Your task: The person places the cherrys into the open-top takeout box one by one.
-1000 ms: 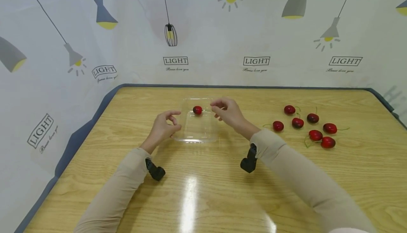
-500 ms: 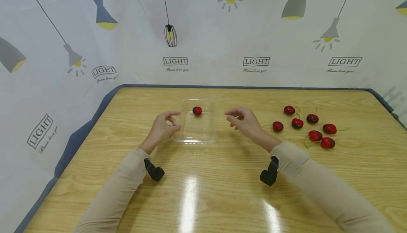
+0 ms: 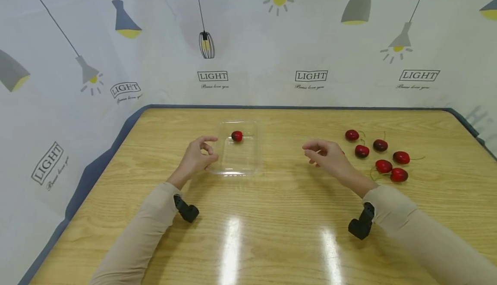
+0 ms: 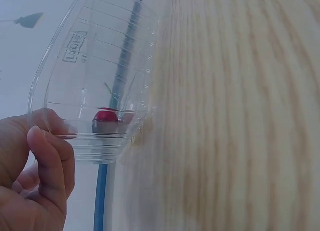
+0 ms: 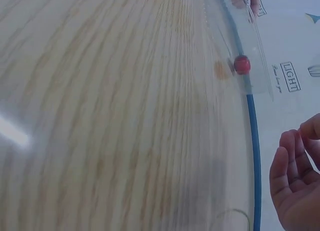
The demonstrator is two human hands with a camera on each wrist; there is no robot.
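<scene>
steadying a clear rectangular plastic tray [image 3: 237, 173], it seems, the left hand [image 3: 194, 157] pinches its left edge; the relaxed, empty right hand [image 3: 330, 157] hangs near glossy round red cherries [image 3: 362, 151]. one dark-tipped red cherry [image 3: 237, 136] lies inside, walled in.

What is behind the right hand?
In the head view, a sliver of red, probably a cherry, peeks out behind the right hand; the hand covers the rest.

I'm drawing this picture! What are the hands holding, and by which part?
The left hand pinches the clear plastic container by its left rim; the right hand holds nothing.
</scene>
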